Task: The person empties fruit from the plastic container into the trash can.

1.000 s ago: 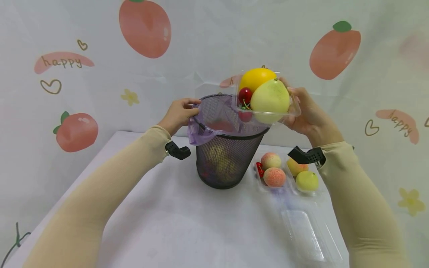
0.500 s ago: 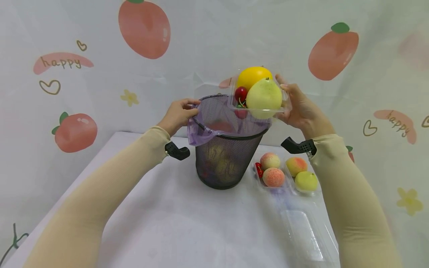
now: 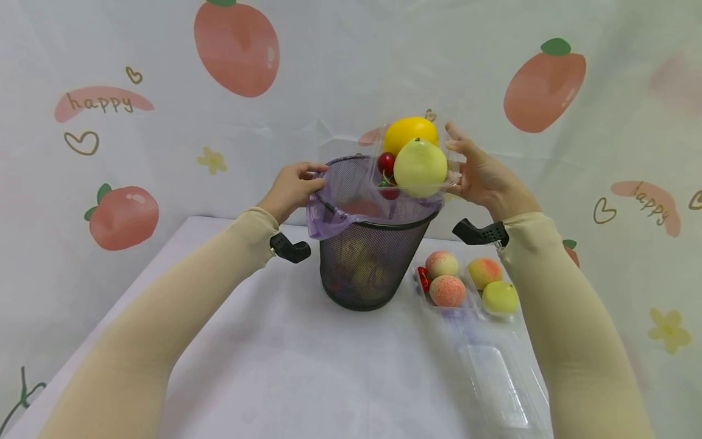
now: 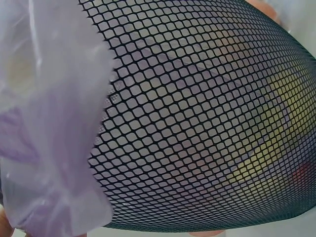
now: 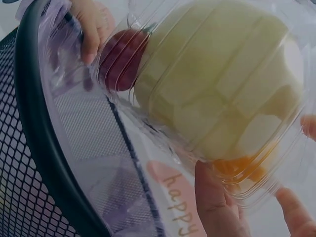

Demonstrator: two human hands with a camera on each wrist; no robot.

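In the head view my left hand [image 3: 293,189] grips the rim of a black mesh wastebasket [image 3: 359,274], fingers over the purple plastic bag [image 3: 329,224] that lines it. My right hand [image 3: 485,180] holds a clear plastic box by its right end, above the basket's right side. In the box sit a pale green pear [image 3: 421,167], a yellow fruit [image 3: 411,134] and dark red cherries [image 3: 386,163]. Close up in the right wrist view, thumb and fingers stand around the box [image 5: 217,123] beside the basket rim [image 5: 32,94]. Yellowish shapes show through the mesh [image 4: 197,118] in the left wrist view.
To the right of the basket are two clear trays: one with peaches [image 3: 447,291] and red cherries [image 3: 424,279], the other with a peach [image 3: 485,272] and a yellow-green fruit [image 3: 500,297]. An unfilled clear plastic tray [image 3: 499,384] lies nearer on the white table [image 3: 307,372].
My right hand has moved left with the fruit box, which now sits further over the basket and has dipped slightly in the last half second. My left hand has stayed at the rim.
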